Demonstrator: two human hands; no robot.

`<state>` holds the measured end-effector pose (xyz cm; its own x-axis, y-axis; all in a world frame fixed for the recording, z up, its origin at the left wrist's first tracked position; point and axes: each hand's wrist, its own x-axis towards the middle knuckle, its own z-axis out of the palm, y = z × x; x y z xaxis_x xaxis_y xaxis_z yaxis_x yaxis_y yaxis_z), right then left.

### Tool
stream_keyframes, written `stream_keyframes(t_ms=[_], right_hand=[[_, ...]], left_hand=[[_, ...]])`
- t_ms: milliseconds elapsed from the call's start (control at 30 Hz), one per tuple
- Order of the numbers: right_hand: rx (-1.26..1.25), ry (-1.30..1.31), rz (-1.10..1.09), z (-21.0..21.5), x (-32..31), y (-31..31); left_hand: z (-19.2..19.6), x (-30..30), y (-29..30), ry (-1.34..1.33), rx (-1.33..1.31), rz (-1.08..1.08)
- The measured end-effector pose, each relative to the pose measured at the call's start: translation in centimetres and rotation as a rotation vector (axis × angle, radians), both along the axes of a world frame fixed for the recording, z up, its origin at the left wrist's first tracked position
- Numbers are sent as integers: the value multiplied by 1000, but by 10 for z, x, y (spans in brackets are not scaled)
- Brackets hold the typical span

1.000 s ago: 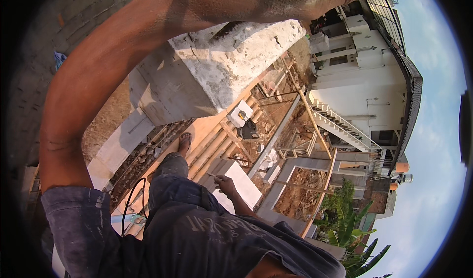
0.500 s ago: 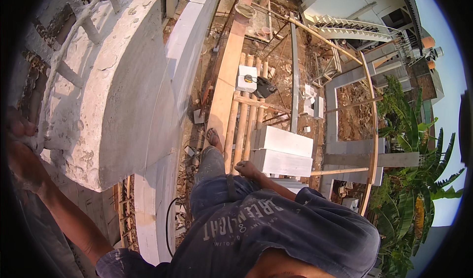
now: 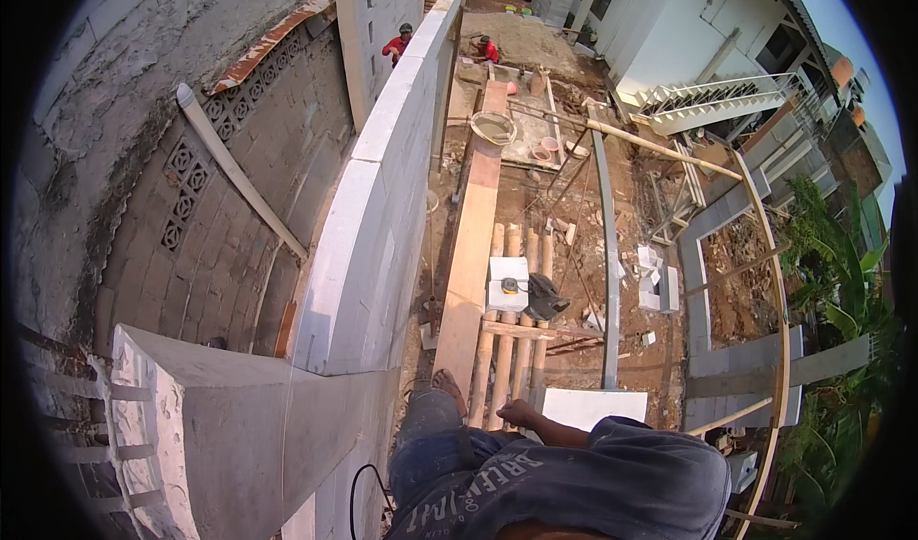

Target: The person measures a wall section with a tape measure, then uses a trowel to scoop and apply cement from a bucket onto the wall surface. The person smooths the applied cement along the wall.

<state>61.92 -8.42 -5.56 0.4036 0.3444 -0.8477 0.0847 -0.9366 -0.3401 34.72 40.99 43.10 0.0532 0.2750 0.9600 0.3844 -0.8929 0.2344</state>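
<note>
My right hand [image 3: 516, 414] hangs beside my thigh, near the ends of the bamboo poles [image 3: 504, 368]. Its fingers look curled in, and nothing shows in them. My left hand is out of the picture. At the lower left stands a rough concrete column [image 3: 239, 416] with steel bars sticking out. The pale block wall [image 3: 368, 186] runs away from it. My bare foot [image 3: 448, 387] rests at the near end of a long wooden plank [image 3: 470, 253]. Close to my right arm lies a large white block [image 3: 593, 406].
Farther along the bamboo sit a white block [image 3: 501, 298] with a yellow-and-black tape measure [image 3: 509, 285] and a black bag [image 3: 545, 298]. A mortar basin [image 3: 493, 128] stands on the plank. Two people in red [image 3: 395, 46] are far off. A bamboo rail [image 3: 669, 150] crosses the right.
My view has swung, bringing the wall's top and the distant people further into sight. My left arm, earlier reaching to the column's bars, has left the picture. The right hand remains by my thigh.
</note>
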Motion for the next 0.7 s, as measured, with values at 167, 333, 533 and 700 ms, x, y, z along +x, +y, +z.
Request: stream_keyframes(t_ms=[167, 333, 533, 700], right_hand=[[188, -330, 300, 3, 153, 10], [216, -327, 148, 9, 247, 57], [128, -270, 341, 41, 342, 123], [74, -185, 88, 20, 450, 148]], left_hand=[[-37, 91, 26, 57, -147, 203], [-59, 166, 52, 68, -204, 329], [-81, 217, 68, 89, -226, 511], [-81, 249, 65, 86, -204, 701]])
